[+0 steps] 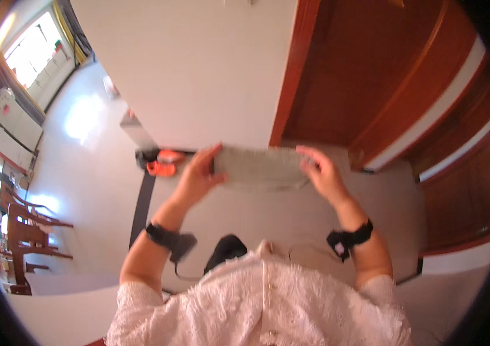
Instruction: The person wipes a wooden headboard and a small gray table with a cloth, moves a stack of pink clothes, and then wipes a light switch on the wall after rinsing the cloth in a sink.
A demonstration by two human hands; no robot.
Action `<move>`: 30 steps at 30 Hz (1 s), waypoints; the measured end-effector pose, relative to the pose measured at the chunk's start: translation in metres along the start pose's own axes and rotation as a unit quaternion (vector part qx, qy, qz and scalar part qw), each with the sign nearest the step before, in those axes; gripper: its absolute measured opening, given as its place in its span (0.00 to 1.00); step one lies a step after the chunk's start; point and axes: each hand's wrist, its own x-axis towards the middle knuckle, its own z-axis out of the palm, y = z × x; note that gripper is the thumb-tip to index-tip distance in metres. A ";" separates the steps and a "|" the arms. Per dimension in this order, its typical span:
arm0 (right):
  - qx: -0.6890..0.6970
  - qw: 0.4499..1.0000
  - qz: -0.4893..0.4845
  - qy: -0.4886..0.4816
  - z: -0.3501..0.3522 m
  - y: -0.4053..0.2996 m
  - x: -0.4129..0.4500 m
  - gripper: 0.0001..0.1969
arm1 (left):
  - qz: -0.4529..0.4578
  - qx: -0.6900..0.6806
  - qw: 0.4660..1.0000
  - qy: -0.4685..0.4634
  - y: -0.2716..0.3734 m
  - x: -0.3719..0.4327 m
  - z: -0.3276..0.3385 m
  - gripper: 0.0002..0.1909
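A grey-green cloth-like item [262, 166], blurred and roughly rectangular, is stretched out in front of me between my two hands. My left hand [201, 173] grips its left end, with the thumb below and the fingers above. The right end is in my right hand [319, 171], its fingers curled at the edge. Whether the item is folded cannot be made out. Black straps with small devices and thin cables sit around both of my forearms.
Orange shoes [162, 166] and a black shoe [145, 158] stand on the floor by the wall end [141, 129]. Ahead is a white wall [201, 65], with a brown wooden door [335, 65] to its right. Wooden chairs [20, 233] stand far left.
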 end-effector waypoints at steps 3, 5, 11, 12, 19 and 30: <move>-0.151 0.987 -0.057 -0.025 0.010 -0.004 0.023 0.28 | -0.016 0.057 0.998 -0.010 -0.023 0.027 -0.001 0.35; -0.288 0.955 -0.064 -0.035 0.008 0.031 0.035 0.23 | -0.027 0.148 0.988 -0.038 -0.023 0.052 -0.001 0.26; -0.018 0.989 -0.058 0.131 -0.016 0.042 0.107 0.17 | -0.031 0.142 0.976 -0.163 -0.032 0.185 -0.021 0.15; 0.116 0.980 0.014 0.158 -0.026 0.045 0.119 0.20 | -0.094 0.160 0.961 -0.207 -0.026 0.216 -0.021 0.19; 0.196 0.922 0.155 0.296 -0.061 0.032 0.191 0.38 | 0.288 0.274 0.914 0.073 -0.016 0.385 -0.003 0.18; 0.144 0.894 0.175 0.387 -0.145 0.083 0.240 0.28 | 0.314 0.477 0.794 0.209 -0.037 0.460 -0.004 0.23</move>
